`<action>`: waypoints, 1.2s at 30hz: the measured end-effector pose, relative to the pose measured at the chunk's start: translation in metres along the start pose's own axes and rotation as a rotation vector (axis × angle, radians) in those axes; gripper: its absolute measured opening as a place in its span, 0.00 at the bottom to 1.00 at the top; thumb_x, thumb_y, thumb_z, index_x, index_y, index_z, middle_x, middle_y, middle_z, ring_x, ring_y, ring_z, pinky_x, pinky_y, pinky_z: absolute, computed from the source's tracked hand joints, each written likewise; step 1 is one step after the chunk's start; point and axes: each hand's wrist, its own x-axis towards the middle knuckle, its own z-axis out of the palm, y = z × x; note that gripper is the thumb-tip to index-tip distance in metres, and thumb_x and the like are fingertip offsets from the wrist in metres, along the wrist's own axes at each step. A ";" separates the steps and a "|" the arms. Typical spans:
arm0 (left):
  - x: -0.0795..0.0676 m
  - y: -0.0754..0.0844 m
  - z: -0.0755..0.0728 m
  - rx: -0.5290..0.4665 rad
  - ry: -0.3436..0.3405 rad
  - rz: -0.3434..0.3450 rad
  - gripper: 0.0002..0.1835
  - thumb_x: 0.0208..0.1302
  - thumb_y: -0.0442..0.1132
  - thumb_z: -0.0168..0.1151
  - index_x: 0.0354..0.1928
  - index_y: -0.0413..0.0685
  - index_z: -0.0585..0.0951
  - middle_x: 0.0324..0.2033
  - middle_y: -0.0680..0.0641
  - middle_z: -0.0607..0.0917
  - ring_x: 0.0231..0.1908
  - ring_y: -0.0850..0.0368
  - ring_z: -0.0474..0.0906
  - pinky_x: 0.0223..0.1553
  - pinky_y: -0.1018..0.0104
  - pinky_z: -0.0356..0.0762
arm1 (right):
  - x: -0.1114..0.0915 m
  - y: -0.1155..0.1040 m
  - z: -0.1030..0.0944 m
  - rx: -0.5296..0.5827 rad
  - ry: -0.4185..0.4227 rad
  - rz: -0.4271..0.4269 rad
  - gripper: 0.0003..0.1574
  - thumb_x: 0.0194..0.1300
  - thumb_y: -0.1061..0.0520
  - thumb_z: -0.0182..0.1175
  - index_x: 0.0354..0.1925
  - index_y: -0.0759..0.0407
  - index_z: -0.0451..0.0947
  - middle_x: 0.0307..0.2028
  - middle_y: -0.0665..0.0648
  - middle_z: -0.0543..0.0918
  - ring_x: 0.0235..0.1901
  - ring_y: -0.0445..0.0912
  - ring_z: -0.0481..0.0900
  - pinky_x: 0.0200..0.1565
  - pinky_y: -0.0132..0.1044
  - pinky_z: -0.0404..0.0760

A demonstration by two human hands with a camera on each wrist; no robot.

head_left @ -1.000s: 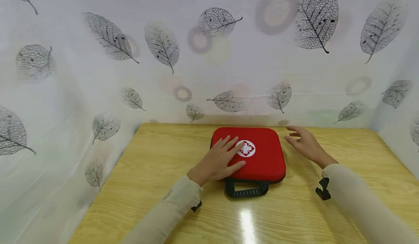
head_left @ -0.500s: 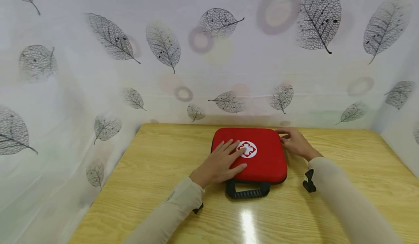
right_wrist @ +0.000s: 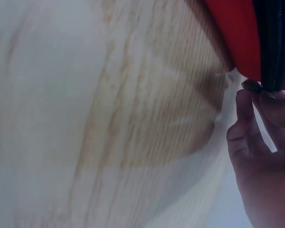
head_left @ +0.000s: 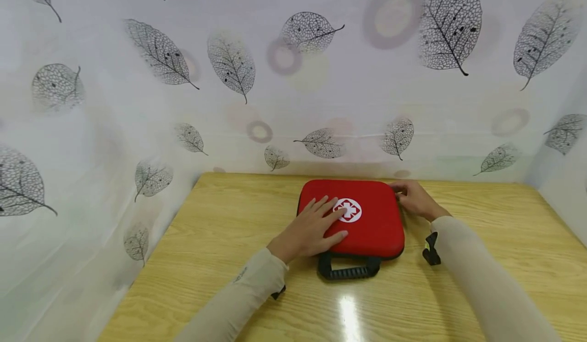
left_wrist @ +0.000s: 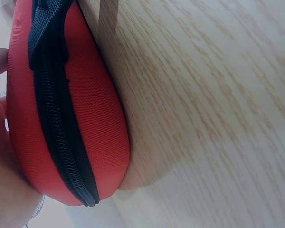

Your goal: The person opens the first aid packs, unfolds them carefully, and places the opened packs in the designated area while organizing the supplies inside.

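Observation:
A red first-aid case (head_left: 376, 232) with a round white cross emblem lies flat on the wooden table, its black handle (head_left: 348, 272) toward me. My left hand (head_left: 306, 231) rests on the lid with the fingers spread, the index finger beside the emblem. At the case's back right corner is my right hand (head_left: 416, 200). In the right wrist view, its thumb and fingers pinch a small dark zipper pull (right_wrist: 254, 87) at the end of the black zipper. The left wrist view shows the zipper (left_wrist: 57, 123) with its teeth joined along the near side.
The wooden table (head_left: 229, 230) reaches back to a pale curtain (head_left: 257, 87) printed with leaf shapes, which also hangs at the left and right. Black wrist straps sit at both sleeves.
My right hand has moved left from beside the case to its back right corner and now pinches the zipper pull. The left hand stays on the lid.

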 end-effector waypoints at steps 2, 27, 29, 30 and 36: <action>0.000 0.000 0.000 0.003 -0.002 -0.002 0.35 0.74 0.64 0.47 0.77 0.59 0.64 0.78 0.46 0.59 0.77 0.46 0.49 0.77 0.49 0.43 | 0.000 0.002 0.000 0.003 0.000 -0.007 0.21 0.63 0.77 0.50 0.54 0.81 0.77 0.48 0.75 0.83 0.50 0.67 0.82 0.50 0.45 0.82; -0.001 0.001 0.008 0.130 0.054 -0.033 0.35 0.74 0.66 0.43 0.78 0.65 0.61 0.76 0.49 0.61 0.76 0.48 0.53 0.76 0.51 0.47 | -0.003 0.003 0.001 0.055 0.061 0.105 0.17 0.63 0.74 0.56 0.50 0.83 0.78 0.45 0.75 0.84 0.41 0.56 0.84 0.33 0.29 0.79; 0.000 0.001 0.009 0.132 0.060 -0.028 0.35 0.74 0.66 0.43 0.78 0.65 0.61 0.77 0.48 0.60 0.77 0.48 0.52 0.77 0.52 0.45 | -0.003 0.003 0.001 0.081 0.057 0.123 0.19 0.62 0.76 0.53 0.51 0.84 0.77 0.44 0.75 0.84 0.39 0.50 0.84 0.32 0.30 0.79; 0.000 0.001 0.009 0.131 0.059 -0.025 0.35 0.74 0.66 0.43 0.78 0.65 0.61 0.77 0.48 0.60 0.77 0.49 0.51 0.77 0.53 0.44 | -0.004 0.003 0.001 0.092 0.056 0.129 0.20 0.61 0.76 0.52 0.51 0.85 0.76 0.44 0.75 0.84 0.38 0.47 0.83 0.32 0.31 0.79; -0.001 0.000 0.007 0.111 0.036 -0.015 0.37 0.74 0.67 0.41 0.79 0.61 0.60 0.78 0.47 0.57 0.78 0.50 0.48 0.77 0.58 0.40 | -0.001 0.007 0.004 0.097 0.093 0.148 0.17 0.60 0.76 0.54 0.48 0.84 0.78 0.41 0.73 0.85 0.34 0.38 0.80 0.31 0.30 0.79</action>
